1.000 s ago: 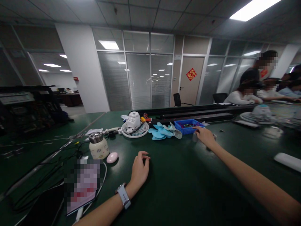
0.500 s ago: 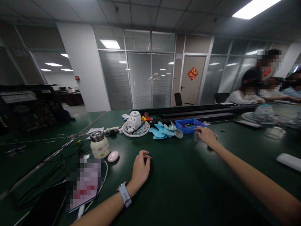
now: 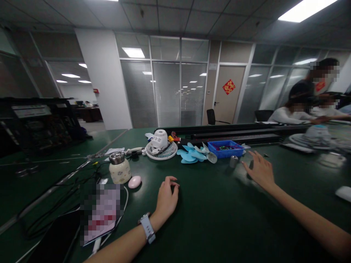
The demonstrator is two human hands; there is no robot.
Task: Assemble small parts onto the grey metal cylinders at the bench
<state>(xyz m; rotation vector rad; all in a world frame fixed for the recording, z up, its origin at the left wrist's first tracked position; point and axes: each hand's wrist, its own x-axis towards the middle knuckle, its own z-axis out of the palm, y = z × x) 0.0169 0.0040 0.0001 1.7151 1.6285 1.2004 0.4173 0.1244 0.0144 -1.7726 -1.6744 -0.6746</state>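
Note:
My right hand (image 3: 259, 170) is over the green table with its fingers spread, and nothing is in it. Just left of its thumb a small grey metal cylinder (image 3: 233, 161) stands upright, apart from the hand. Nearer to me, my left hand (image 3: 168, 195) rests on the table, fingers loosely bent, a gap between thumb and fingers, holding nothing. A pink oval object (image 3: 135, 182) lies to its left. Beyond the hands are light-blue fan blades (image 3: 190, 154) and a white fan head (image 3: 159, 140) on its round grille (image 3: 173, 151).
A blue tray (image 3: 226, 149) with small parts sits behind the cylinder. At the left are a cream bottle (image 3: 120, 172), a phone-like device with a pixelated screen (image 3: 102, 212) and cables. People (image 3: 290, 113) sit at the far right near another fan assembly (image 3: 315, 137).
My right hand has let go of the grey cylinder, opened and moved right. The cylinder now stands by itself on the table. My left hand keeps its pose; the view has shifted slightly.

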